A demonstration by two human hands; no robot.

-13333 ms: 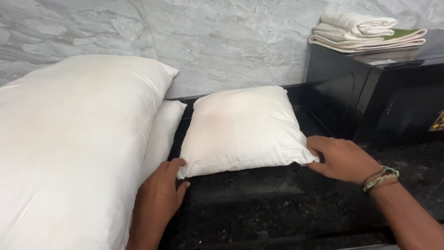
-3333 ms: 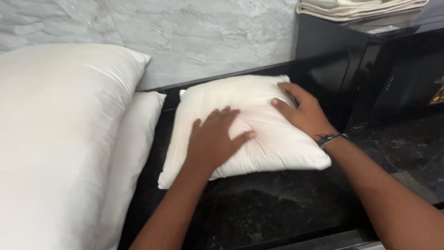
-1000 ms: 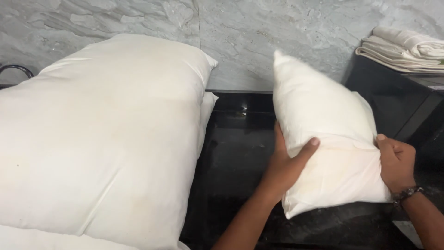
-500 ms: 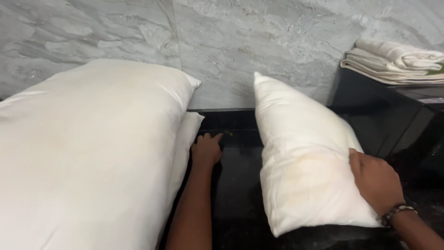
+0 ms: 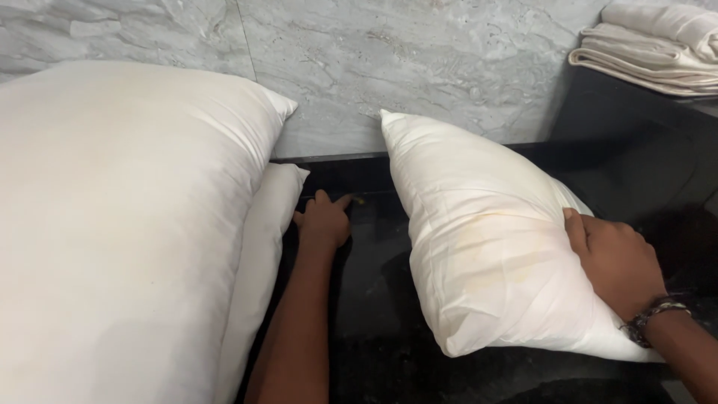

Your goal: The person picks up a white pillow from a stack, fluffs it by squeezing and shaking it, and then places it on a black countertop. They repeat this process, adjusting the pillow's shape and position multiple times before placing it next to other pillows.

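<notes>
Black counter [image 5: 374,329]: hands [image 5: 323,222] apart, outstretched

1. Small pillow [image 5: 486,247] under the right hand [image 5: 617,262]: matt off-white cloth, creased.
2. Desk [image 5: 374,299] under the left hand [image 5: 323,223]: glossy black speckled stone.
3. Wall [image 5: 419,67] beyond: smooth grey marble.
</notes>
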